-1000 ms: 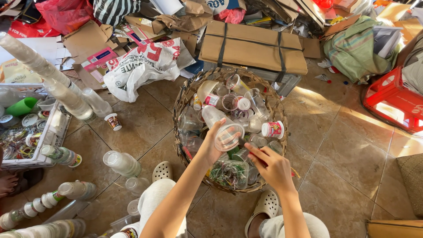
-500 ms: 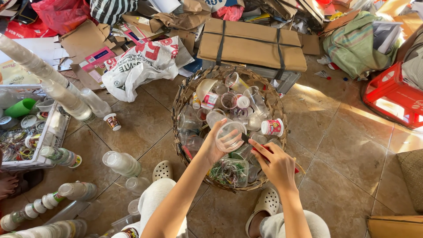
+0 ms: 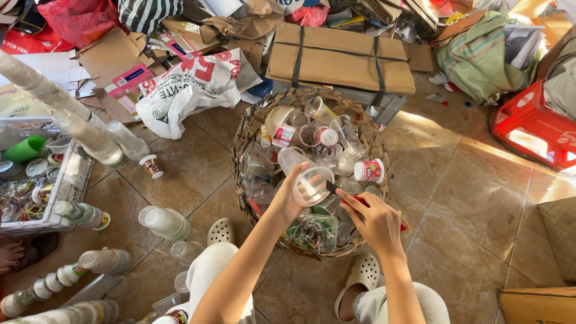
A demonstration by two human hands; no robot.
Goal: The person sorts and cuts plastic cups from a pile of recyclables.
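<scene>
The left hand holds a clear plastic cup over the woven basket, its grip wrapped round the cup's side with the open mouth tilted toward the camera. The right hand pinches a red-handled tool — its dark tip touches the cup's rim, just beside the left thumb. The basket sits on the tiled floor — full of other clear cups, between two white clogs.
</scene>
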